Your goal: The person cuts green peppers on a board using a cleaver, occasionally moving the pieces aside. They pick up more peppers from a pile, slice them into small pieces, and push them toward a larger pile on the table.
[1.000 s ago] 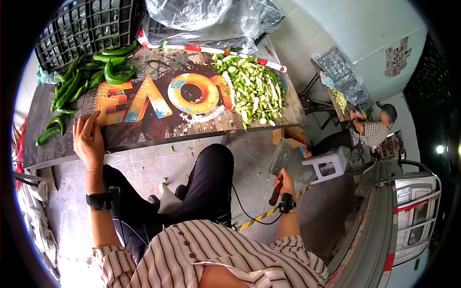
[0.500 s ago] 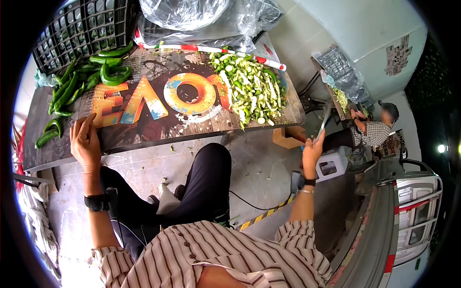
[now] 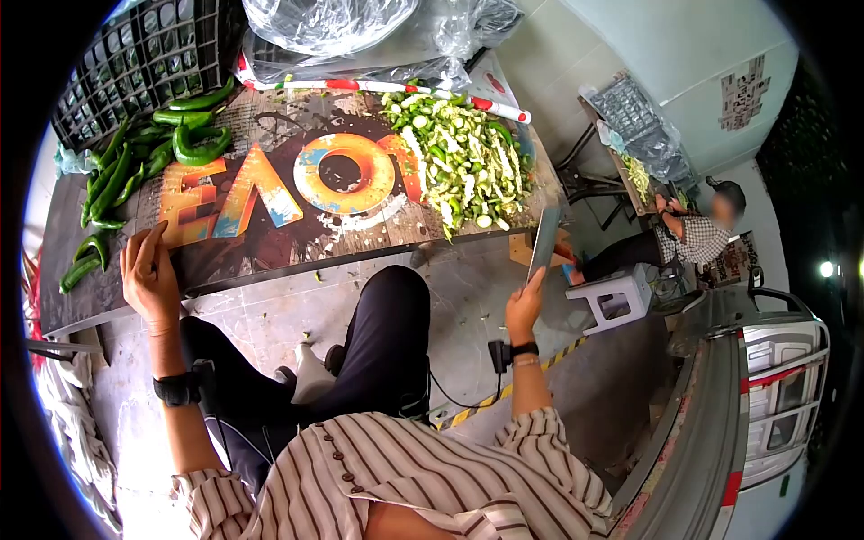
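Observation:
My right hand [image 3: 523,308] grips a knife [image 3: 544,238], its broad blade pointing up, just off the front right corner of the table [image 3: 270,263]. Beside the blade, a heap of chopped green peppers [image 3: 468,166] covers the table's right part. My left hand [image 3: 151,279] is at the table's front left edge, fingers loosely stretched and nothing visible in them. Close to it lie whole long green peppers [image 3: 112,184], with two curved ones [image 3: 85,263] nearest the fingers.
A black plastic crate [image 3: 148,63] tips over the back left of the table. Clear plastic bags [image 3: 333,31] lie behind a red-and-white strip [image 3: 360,85]. On the right, a person [image 3: 697,236] sits at another table, near a white stool [image 3: 616,297]. A vehicle [image 3: 783,387] stands far right.
My right hand has swung left towards the table with the knife, and the blade now shows broadside. My left hand has barely moved.

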